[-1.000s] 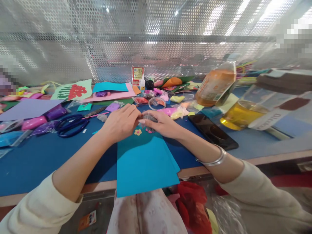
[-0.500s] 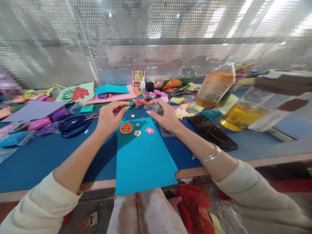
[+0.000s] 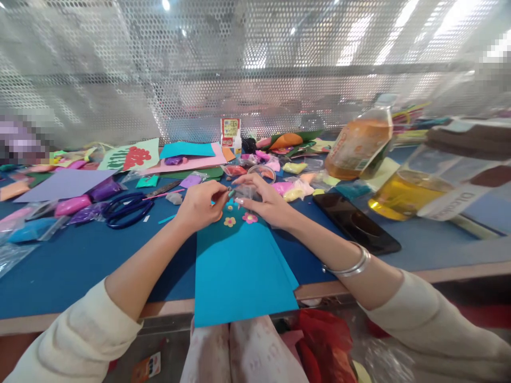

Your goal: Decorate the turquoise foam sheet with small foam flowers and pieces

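Note:
My left hand (image 3: 203, 205) is closed in a pinch above the top of the blue card (image 3: 245, 271). A small greenish bit shows at its fingertips; I cannot tell whether it is clay or a nail. Close beside it, my right hand (image 3: 267, 202) curls its fingers round a crumpled clear plastic bag (image 3: 246, 192). Beneath the hands, a yellow flower (image 3: 230, 222) and a pink flower (image 3: 249, 218) lie on the card. The orange disc is mostly hidden by my left hand. The card overhangs the table's front edge above my lap.
Dark blue scissors (image 3: 128, 209), a purple sheet (image 3: 66, 183) and bagged clay lie to the left. On the right are a black phone (image 3: 355, 221), an orange drink bottle (image 3: 359, 143) and a jug of yellow liquid (image 3: 415, 186). A perforated metal screen (image 3: 199, 69) stands behind.
Both hands have come together over the top of the card. My left hand moved right and now covers most of the orange disc. The view has shifted slightly.

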A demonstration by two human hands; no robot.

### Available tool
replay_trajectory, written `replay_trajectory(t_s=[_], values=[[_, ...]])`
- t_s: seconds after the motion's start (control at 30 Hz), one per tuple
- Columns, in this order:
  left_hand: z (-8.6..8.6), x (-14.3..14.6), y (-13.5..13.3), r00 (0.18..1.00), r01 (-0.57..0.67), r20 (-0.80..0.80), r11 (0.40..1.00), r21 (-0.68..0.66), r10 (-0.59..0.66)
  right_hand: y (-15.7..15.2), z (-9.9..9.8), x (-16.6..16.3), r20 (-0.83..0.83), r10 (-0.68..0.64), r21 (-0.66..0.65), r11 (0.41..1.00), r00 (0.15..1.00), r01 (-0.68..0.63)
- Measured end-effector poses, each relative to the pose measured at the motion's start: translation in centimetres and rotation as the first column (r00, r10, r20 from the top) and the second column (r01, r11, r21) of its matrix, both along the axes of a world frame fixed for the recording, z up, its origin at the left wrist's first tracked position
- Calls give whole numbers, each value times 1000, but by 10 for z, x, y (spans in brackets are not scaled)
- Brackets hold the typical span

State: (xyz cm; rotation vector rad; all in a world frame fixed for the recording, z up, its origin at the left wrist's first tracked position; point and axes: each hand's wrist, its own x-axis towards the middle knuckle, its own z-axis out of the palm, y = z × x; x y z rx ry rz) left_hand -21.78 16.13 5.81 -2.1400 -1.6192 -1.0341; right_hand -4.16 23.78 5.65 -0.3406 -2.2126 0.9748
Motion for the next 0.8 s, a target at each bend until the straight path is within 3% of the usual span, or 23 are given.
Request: replay_trajectory(t_s=[0.07, 0.17, 0.3, 0.33, 0.4, 0.47, 0.53, 0.57, 0.67, 0.8], values=[[2, -10, 1, 997, -81, 11, 995, 59, 80, 5, 1, 1, -25, -111, 117, 987, 994, 113], [5, -24, 1, 965, -185, 200, 981, 65, 169, 16, 2, 3, -72, -249, 299, 919, 966, 259], [2, -28, 4, 905, -121, 406, 992, -35, 125, 35, -4, 6, -23, -441, 521, 761, 897, 387], [1, -26, 4, 904, -95, 415, 995, -43, 104, 38, -5, 7, 10, -465, 552, 741, 885, 383], [-1, -19, 3, 921, -44, 386, 999, -33, 53, 40, -7, 6, 63, -425, 542, 775, 903, 327], [-1, -10, 0, 956, 22, 294, 1000, -8, -19, 35, -5, 4, 43, -289, 392, 885, 956, 251], [0, -1, -5, 981, 98, 165, 995, 13, -99, 23, 0, -1, -35, -129, 99, 986, 991, 132], [1, 3, -7, 987, 127, 92, 992, 19, -128, 17, 2, -3, -55, -38, -78, 996, 998, 34], [1, 11, -12, 985, 119, -129, 993, 23, -115, 4, 6, -9, -73, 105, -422, 898, 992, -126], [1, 13, -12, 960, -5, -281, 999, 50, 19, 6, 2, -10, -116, 88, -600, 788, 989, -140]])
